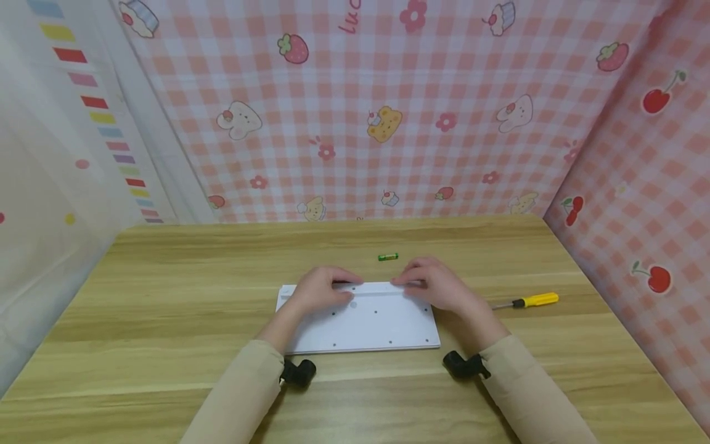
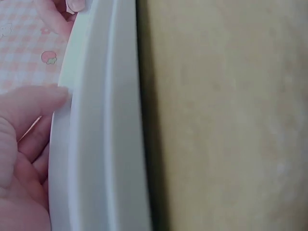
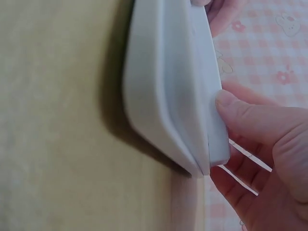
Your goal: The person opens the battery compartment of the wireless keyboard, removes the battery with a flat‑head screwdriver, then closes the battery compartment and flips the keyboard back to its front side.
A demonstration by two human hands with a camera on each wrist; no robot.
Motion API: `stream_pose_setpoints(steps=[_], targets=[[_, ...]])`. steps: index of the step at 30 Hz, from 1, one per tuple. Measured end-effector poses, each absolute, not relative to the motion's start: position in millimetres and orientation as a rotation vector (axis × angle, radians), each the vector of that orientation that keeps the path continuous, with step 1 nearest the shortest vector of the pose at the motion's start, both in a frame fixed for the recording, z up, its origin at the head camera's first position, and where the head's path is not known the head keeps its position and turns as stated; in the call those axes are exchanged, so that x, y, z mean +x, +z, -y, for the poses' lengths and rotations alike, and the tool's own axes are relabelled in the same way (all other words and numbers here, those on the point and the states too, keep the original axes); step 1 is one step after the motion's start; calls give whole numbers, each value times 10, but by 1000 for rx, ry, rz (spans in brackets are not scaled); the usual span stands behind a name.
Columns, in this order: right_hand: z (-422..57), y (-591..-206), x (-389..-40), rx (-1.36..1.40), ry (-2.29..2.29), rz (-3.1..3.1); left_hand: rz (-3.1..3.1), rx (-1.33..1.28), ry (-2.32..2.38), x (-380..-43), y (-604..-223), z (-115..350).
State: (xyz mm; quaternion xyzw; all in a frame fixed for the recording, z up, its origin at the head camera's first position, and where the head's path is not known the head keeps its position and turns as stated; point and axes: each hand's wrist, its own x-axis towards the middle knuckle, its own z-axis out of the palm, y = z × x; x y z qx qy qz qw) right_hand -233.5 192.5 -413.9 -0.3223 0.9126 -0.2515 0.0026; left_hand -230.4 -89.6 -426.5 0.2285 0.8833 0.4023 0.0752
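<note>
A white keyboard [image 1: 360,327] lies underside up on the table, with several small dark screw holes and a raised strip along its far side. At the left part of that far edge, my left hand [image 1: 316,291] pinches the strip, thumb on the near side and fingers over the back. My right hand [image 1: 440,288] grips the same strip farther right, close to the corner. The right wrist view shows my right thumb [image 3: 236,108] pressed on the strip and fingers behind it. In the left wrist view the left thumb [image 2: 45,101] rests on the keyboard's edge.
A green battery [image 1: 388,256] lies beyond the keyboard. To the right of my right forearm is a screwdriver with a yellow handle [image 1: 540,300], its shaft tip partly hidden by the arm. Checked cloth [image 1: 355,166] hangs behind the wooden table [image 1: 166,320].
</note>
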Motion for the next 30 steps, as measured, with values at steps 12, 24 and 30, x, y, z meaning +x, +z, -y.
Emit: stream_pose_setpoints(steps=[12, 24, 30], targets=[[-2173, -4244, -2350, -815, -1037, -2754, -2762, 1025, 719, -2129, -4207, 612], [-2420, -4293, -2262, -787, -1149, -2663, -2815, 1098, 426, -2047, -4260, 260], [-2533, -4280, -2193, -826, -1165, -2612, -2846, 1095, 328, -1997, -4236, 91]])
